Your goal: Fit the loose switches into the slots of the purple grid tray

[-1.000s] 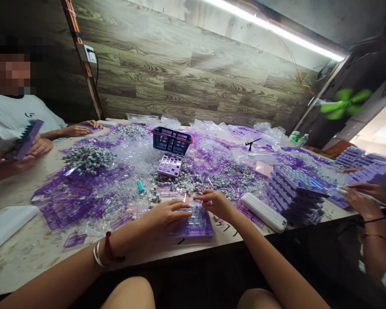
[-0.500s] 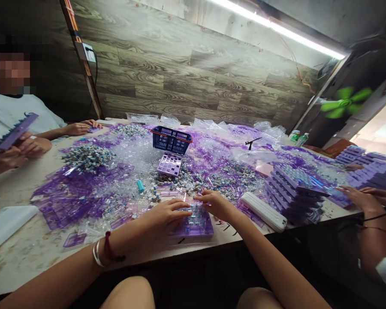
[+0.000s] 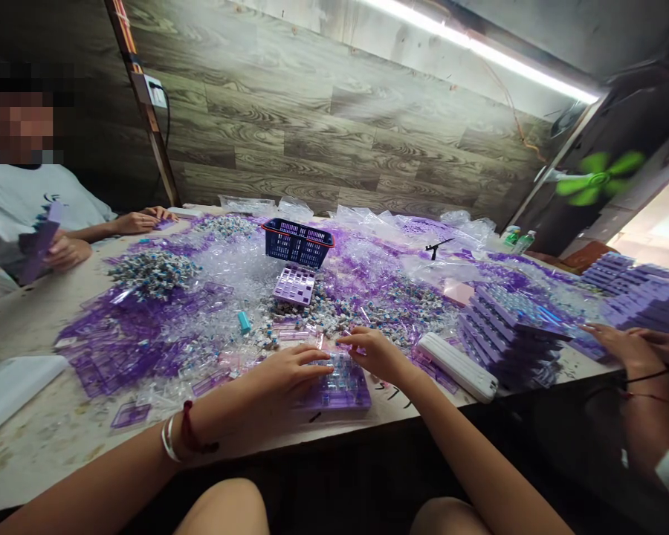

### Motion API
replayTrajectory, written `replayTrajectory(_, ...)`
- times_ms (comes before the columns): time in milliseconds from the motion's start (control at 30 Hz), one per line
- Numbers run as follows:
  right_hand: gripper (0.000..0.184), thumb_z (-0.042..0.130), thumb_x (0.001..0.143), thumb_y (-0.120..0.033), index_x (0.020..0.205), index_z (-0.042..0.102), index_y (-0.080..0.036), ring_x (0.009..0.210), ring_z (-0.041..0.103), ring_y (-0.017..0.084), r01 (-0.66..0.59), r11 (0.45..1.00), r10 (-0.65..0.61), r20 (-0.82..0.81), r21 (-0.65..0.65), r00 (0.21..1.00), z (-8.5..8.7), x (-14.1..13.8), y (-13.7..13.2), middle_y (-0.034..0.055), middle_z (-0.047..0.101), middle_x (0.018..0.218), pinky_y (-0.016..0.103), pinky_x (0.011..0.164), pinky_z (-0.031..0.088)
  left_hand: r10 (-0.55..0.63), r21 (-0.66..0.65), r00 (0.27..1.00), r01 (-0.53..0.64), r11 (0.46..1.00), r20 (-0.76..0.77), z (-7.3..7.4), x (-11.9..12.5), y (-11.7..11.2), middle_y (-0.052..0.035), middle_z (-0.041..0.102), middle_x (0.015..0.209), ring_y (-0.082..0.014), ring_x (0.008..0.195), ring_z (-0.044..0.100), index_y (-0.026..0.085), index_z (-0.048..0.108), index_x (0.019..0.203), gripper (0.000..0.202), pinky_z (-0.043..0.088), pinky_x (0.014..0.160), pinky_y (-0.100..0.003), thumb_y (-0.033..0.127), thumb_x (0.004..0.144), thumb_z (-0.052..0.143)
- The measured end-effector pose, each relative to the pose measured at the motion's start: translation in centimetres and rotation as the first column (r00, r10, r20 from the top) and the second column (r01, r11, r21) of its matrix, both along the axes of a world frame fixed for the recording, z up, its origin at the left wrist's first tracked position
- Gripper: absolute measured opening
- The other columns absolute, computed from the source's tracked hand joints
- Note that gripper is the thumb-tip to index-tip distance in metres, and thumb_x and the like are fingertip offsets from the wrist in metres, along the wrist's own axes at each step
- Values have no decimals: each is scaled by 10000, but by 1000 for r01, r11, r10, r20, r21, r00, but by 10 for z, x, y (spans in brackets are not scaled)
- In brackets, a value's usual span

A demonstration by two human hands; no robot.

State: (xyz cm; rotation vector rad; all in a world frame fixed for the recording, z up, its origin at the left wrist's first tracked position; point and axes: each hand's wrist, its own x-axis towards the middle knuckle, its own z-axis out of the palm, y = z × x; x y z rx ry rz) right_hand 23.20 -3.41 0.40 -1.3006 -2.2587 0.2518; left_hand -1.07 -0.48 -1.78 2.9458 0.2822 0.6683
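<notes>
On the table's front edge lies a purple plastic tray [image 3: 340,401] filled with clear and bluish small parts. My left hand [image 3: 290,371] rests over its left side, fingers stretched out and slightly apart. From the right, my right hand [image 3: 377,354] reaches over the tray's far edge with its fingers bent and fingertips close together. Anything between those fingertips is too small to make out. Just beyond both hands are loose clear pieces and small white-and-blue parts [image 3: 334,318].
A dark blue basket [image 3: 295,245] stands behind a lilac grid plate [image 3: 293,285]. Right of my hands are a white oblong case [image 3: 457,365] and stacked purple trays [image 3: 496,334]. Purple frames [image 3: 117,349] pile up left. Co-workers' hands [image 3: 61,251] [image 3: 624,345] work at both sides.
My hands stay almost in place; the right fingers have shifted slightly over the tray. The co-worker at left has turned the purple piece more upright and drawn one hand away from it.
</notes>
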Motion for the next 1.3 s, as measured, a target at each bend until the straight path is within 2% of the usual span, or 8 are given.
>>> replayTrajectory(100, 173, 570, 811, -108, 882, 714, -175, 684, 586, 143, 90, 992, -79, -129, 87, 988, 7, 0, -2, 55, 656, 819, 261, 669, 455, 9, 14, 1000, -9, 1000, -24, 1, 0, 0, -73, 585, 1254, -220, 1157, 531, 244, 557, 1236, 332, 459, 987, -380, 189, 937, 423)
replayTrajectory(333, 207, 473, 727, -78, 681, 652, -171, 592, 540, 134, 286, 954, -260, -226, 92, 939, 13, 8, -5, 21, 634, 658, 240, 596, 386, 1, 11, 999, 0, 1000, -49, 3, -1, 0, -73, 587, 1246, -216, 1148, 528, 237, 556, 1233, 336, 457, 979, -370, 171, 932, 423)
replayTrajectory(567, 187, 456, 673, -160, 622, 636, -167, 460, 434, 102, 275, 954, -299, -270, -122, 915, 7, 12, -7, -15, 539, 508, 216, 478, 295, 12, -73, 1000, -13, 997, -21, 7, -1, -3, -81, 581, 1236, -216, 1143, 519, 221, 589, 1149, 268, 438, 975, -375, 211, 938, 424)
replayTrajectory(700, 188, 428, 666, -183, 553, 577, -173, 463, 431, 103, 266, 948, -309, -322, -172, 895, 10, 6, -10, -15, 519, 491, 216, 476, 299, 16, -160, 999, -23, 987, -45, 15, -2, -6, -75, 592, 1166, -193, 1079, 533, 194, 618, 983, 202, 442, 926, -329, 256, 940, 430)
replayTrajectory(833, 193, 411, 665, -191, 515, 532, -179, 449, 427, 100, 245, 947, -309, -387, -206, 869, 15, 0, -13, -18, 495, 470, 214, 451, 291, 85, -154, 996, -90, 984, -40, 20, -2, -11, -67, 588, 1053, -188, 978, 521, 180, 614, 861, 189, 431, 850, -309, 289, 914, 470)
replayTrajectory(967, 142, 431, 660, -193, 561, 532, -184, 393, 403, 86, 166, 929, -305, -432, -330, 849, 15, -5, -13, -48, 454, 432, 205, 410, 287, 138, -142, 989, -145, 979, -55, 19, -3, -10, -43, 591, 883, -163, 847, 512, 164, 597, 695, 241, 399, 751, -270, 275, 892, 512)
replayTrajectory(1133, 132, 454, 636, -155, 757, 472, -204, 432, 510, 95, -125, 838, -265, -594, -532, 759, 2, -17, -14, -67, 551, 520, 204, 448, 413, 143, -100, 985, -152, 983, -94, 14, -6, -5, 7, 459, 541, -106, 570, 436, 145, 462, 444, 488, 310, 577, -253, 330, 889, 538)
replayTrajectory(1300, 216, 551, 654, -136, 835, 450, -200, 553, 600, 115, -291, 791, -157, -638, -538, 754, -10, -28, -16, -44, 623, 633, 231, 533, 479, 190, -40, 978, -194, 980, -83, 14, -8, -7, 11, 518, 559, -111, 557, 467, 160, 515, 525, 379, 297, 544, -249, 333, 857, 576)
